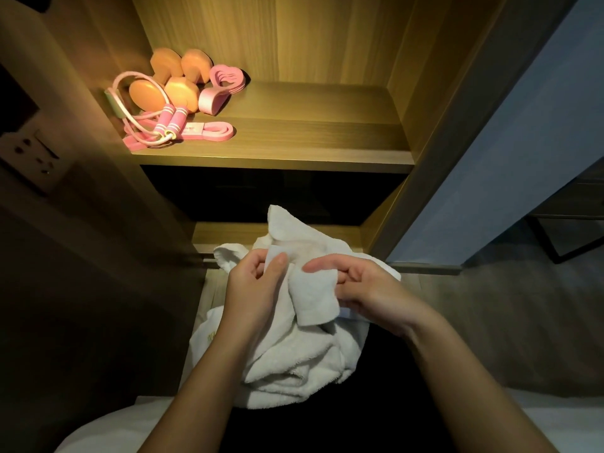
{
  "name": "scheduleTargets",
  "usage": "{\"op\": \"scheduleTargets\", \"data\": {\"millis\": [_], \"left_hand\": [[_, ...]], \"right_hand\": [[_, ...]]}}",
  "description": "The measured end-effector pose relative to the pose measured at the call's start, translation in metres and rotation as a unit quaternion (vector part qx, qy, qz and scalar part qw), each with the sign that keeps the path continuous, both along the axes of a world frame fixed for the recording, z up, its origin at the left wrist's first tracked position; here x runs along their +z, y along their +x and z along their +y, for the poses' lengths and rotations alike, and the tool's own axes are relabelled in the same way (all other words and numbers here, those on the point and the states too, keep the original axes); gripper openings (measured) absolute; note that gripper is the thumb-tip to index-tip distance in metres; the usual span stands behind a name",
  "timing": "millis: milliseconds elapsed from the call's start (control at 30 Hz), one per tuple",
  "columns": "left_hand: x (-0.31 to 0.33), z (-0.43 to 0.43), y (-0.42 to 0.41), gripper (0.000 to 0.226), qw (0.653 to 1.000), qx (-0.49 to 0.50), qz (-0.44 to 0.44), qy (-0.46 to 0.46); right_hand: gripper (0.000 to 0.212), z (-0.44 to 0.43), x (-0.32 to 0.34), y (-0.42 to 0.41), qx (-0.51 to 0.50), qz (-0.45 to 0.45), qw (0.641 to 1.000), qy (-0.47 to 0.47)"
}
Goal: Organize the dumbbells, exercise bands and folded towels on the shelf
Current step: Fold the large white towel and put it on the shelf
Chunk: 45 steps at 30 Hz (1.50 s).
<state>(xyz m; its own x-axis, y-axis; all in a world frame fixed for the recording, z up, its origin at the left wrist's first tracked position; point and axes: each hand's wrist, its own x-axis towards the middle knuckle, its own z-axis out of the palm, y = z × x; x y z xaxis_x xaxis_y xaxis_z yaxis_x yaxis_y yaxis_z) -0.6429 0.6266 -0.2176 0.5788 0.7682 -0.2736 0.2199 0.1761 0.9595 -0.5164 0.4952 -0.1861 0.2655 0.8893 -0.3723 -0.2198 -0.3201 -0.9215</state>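
Note:
A crumpled white towel (294,348) hangs in front of me, below the lit shelf. My left hand (253,289) pinches its upper edge between thumb and fingers. My right hand (362,289) grips a folded corner of the same towel. On the wooden shelf (310,138), at its left end, lie two orange dumbbells (163,83), a pink skipping rope (153,125) with striped handles, a flat pink exercise band (209,132) and a pink heart-shaped band (225,80).
A lower shelf (235,232) sits just behind the towel, with a dark gap above it. A wall socket (32,152) is on the left panel. A grey door frame (457,132) rises at the right. White bedding (108,429) lies along the bottom.

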Motion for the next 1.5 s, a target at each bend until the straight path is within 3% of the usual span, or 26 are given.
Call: {"op": "scheduleTargets", "data": {"millis": [167,267,367,433,500,633,767,933,1167,1367,1500], "left_hand": [[-0.003,-0.005,-0.001,0.013,1.000,0.005,-0.008,-0.022],[-0.006,-0.007,-0.002,0.013,0.999,0.008,-0.008,-0.034],[-0.008,-0.009,-0.003,0.016,1.000,0.002,0.000,-0.001],[-0.007,-0.011,-0.004,0.015,1.000,-0.003,0.001,0.008],[-0.007,-0.011,-0.005,0.013,1.000,0.000,-0.001,0.006],[-0.007,-0.012,-0.006,0.011,1.000,0.016,-0.008,0.016],[-0.009,-0.014,-0.008,0.010,0.999,0.021,-0.021,0.042],[-0.006,-0.018,-0.009,0.011,0.995,0.029,-0.049,0.077],[0.013,-0.004,-0.004,0.016,0.988,0.046,-0.067,0.133],[0.022,-0.004,0.005,0.013,0.987,0.023,-0.073,0.144],[0.026,-0.006,0.015,0.011,0.983,0.016,-0.082,0.162]], "right_hand": [[0.037,0.000,-0.007,-0.010,0.026,-0.070,0.997,0.009],[0.037,0.001,-0.012,-0.010,-0.004,-0.187,0.982,0.011],[0.016,0.001,-0.014,-0.013,0.007,-0.344,0.939,-0.007],[0.022,0.000,-0.016,-0.014,0.025,-0.467,0.884,-0.008],[0.023,-0.001,-0.016,-0.013,0.007,-0.520,0.853,0.040],[0.028,-0.003,-0.019,-0.011,-0.036,-0.486,0.866,0.116],[0.024,0.000,-0.020,-0.009,-0.034,-0.509,0.852,0.116],[0.015,-0.006,-0.011,-0.002,-0.072,-0.469,0.868,0.147],[0.017,-0.012,0.011,0.033,-0.077,-0.626,0.775,0.030],[0.012,-0.035,0.030,0.063,0.006,-0.602,0.796,-0.065],[0.012,-0.051,0.051,0.072,-0.108,-0.603,0.789,-0.043]]}}
